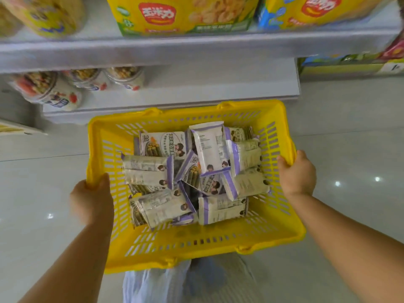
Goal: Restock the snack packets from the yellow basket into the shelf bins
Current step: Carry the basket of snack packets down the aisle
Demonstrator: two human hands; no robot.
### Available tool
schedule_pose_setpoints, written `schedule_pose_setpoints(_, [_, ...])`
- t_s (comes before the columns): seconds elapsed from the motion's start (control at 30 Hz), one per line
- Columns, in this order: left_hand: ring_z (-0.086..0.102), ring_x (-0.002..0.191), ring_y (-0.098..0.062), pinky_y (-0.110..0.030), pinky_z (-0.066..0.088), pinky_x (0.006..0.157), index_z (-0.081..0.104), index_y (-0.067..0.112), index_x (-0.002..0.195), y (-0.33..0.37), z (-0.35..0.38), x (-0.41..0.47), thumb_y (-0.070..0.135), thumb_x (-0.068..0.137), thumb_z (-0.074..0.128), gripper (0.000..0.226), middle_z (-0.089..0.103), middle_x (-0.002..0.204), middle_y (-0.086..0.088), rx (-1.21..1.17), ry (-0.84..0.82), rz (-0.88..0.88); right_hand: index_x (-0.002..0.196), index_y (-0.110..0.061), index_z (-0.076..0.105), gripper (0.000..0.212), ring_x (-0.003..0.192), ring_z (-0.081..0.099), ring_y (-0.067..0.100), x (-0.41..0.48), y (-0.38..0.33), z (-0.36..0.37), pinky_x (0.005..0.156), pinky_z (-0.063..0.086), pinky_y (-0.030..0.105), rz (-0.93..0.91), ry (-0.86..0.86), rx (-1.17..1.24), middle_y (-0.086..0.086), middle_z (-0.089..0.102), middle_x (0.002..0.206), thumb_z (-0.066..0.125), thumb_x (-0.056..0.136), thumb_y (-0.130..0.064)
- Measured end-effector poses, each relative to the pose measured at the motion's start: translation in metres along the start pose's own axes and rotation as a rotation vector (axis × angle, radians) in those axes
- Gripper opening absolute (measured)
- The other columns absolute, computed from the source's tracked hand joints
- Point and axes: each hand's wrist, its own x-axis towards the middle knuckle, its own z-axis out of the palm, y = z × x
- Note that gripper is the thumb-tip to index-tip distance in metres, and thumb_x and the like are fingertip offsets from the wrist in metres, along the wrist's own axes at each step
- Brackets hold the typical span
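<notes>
A yellow slotted plastic basket (205,243) fills the middle of the head view, held in front of me over the floor. Several white-and-purple snack packets (209,147) lie jumbled inside it. My left hand (91,200) grips the basket's left rim, thumb curled over the edge. My right hand (297,173) grips the right rim the same way. No shelf bins are visible in this view.
Grey shelves (196,49) stand just beyond the basket. Round snack tubs (52,88) sit on the lower shelf at left, and yellow snack boxes (183,14) on the upper one. Glossy pale floor tiles (349,149) spread on both sides. More boxes (349,64) sit at right.
</notes>
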Motion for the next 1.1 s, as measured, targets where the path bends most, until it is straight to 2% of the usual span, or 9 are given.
schedule_pose_setpoints(0.17, [0.049, 0.069, -0.035, -0.041, 0.035, 0.062, 0.058, -0.004, 0.087, 0.033, -0.065, -0.049, 0.033, 0.093, 0.060, 0.038, 0.055, 0.079, -0.024, -0.008, -0.040, 0.074, 0.096, 0.004, 0.055, 0.034, 0.083, 0.061, 0.045, -0.022, 0.000, -0.094, 0.061, 0.036, 0.038, 0.011, 0.018, 0.035, 0.030, 0.063, 0.091, 0.062, 0.092, -0.029])
schedule_pose_setpoints(0.3, [0.055, 0.072, -0.040, -0.046, 0.045, 0.065, 0.059, -0.004, 0.087, 0.080, -0.134, -0.093, 0.033, 0.092, 0.061, 0.037, 0.059, 0.080, -0.026, -0.006, -0.105, 0.188, 0.096, 0.003, 0.055, 0.033, 0.083, 0.061, 0.043, -0.047, 0.008, -0.193, 0.063, 0.043, 0.042, 0.041, 0.041, 0.039, 0.027, 0.063, 0.091, 0.061, 0.092, -0.030])
schedule_pose_setpoints(0.43, [0.047, 0.071, -0.032, -0.039, 0.034, 0.062, 0.060, -0.006, 0.093, 0.138, -0.200, -0.147, 0.028, 0.092, 0.061, 0.034, 0.055, 0.081, -0.023, 0.018, -0.126, 0.318, 0.096, 0.003, 0.054, 0.034, 0.084, 0.062, 0.044, -0.075, 0.024, -0.302, 0.062, 0.041, 0.038, 0.061, 0.068, 0.039, 0.029, 0.064, 0.092, 0.063, 0.090, -0.029])
schedule_pose_setpoints(0.6, [0.045, 0.067, -0.031, -0.036, 0.030, 0.059, 0.059, -0.005, 0.086, 0.200, -0.257, -0.214, 0.026, 0.091, 0.063, 0.032, 0.055, 0.075, -0.024, 0.032, -0.204, 0.506, 0.095, 0.001, 0.052, 0.032, 0.082, 0.061, 0.046, -0.103, 0.054, -0.417, 0.061, 0.037, 0.037, 0.209, 0.138, 0.054, 0.030, 0.064, 0.090, 0.063, 0.089, -0.029])
schedule_pose_setpoints(0.77, [0.049, 0.066, -0.034, -0.037, 0.026, 0.053, 0.063, -0.001, 0.089, 0.272, -0.275, -0.272, 0.035, 0.086, 0.066, 0.036, 0.054, 0.071, -0.022, -0.014, -0.290, 0.699, 0.100, -0.003, 0.053, 0.032, 0.087, 0.059, 0.045, -0.114, 0.090, -0.502, 0.063, 0.038, 0.039, 0.343, 0.205, 0.036, 0.026, 0.062, 0.093, 0.059, 0.090, -0.032])
schedule_pose_setpoints(0.83, [0.056, 0.082, -0.043, -0.038, 0.032, 0.063, 0.063, -0.001, 0.094, 0.302, -0.270, -0.296, 0.030, 0.087, 0.067, 0.033, 0.058, 0.082, -0.027, -0.029, -0.329, 0.756, 0.102, -0.002, 0.054, 0.032, 0.088, 0.059, 0.044, -0.119, 0.109, -0.531, 0.063, 0.036, 0.038, 0.385, 0.242, 0.040, 0.025, 0.061, 0.095, 0.059, 0.091, -0.032])
schedule_pose_setpoints(0.9, [0.058, 0.088, -0.048, -0.042, 0.038, 0.069, 0.064, -0.002, 0.095, 0.325, -0.264, -0.316, 0.029, 0.088, 0.066, 0.032, 0.062, 0.087, -0.030, -0.013, -0.344, 0.803, 0.100, -0.003, 0.053, 0.031, 0.088, 0.058, 0.043, -0.123, 0.125, -0.551, 0.063, 0.038, 0.040, 0.419, 0.264, 0.052, 0.024, 0.061, 0.095, 0.058, 0.091, -0.033])
schedule_pose_setpoints(0.97, [0.057, 0.088, -0.050, -0.041, 0.036, 0.068, 0.063, -0.005, 0.098, 0.348, -0.255, -0.347, 0.030, 0.089, 0.064, 0.036, 0.063, 0.088, -0.032, 0.014, -0.373, 0.891, 0.097, -0.006, 0.052, 0.027, 0.086, 0.058, 0.041, -0.128, 0.148, -0.576, 0.063, 0.040, 0.040, 0.467, 0.301, 0.096, 0.022, 0.062, 0.092, 0.058, 0.091, -0.031])
schedule_pose_setpoints(1.1, [0.057, 0.077, -0.043, -0.039, 0.036, 0.063, 0.063, -0.007, 0.096, 0.399, -0.234, -0.417, 0.034, 0.090, 0.064, 0.041, 0.057, 0.075, -0.024, 0.047, -0.437, 1.025, 0.096, -0.009, 0.055, 0.021, 0.080, 0.059, 0.035, -0.123, 0.197, -0.618, 0.064, 0.047, 0.039, 0.565, 0.372, 0.202, 0.015, 0.062, 0.087, 0.059, 0.090, -0.029])
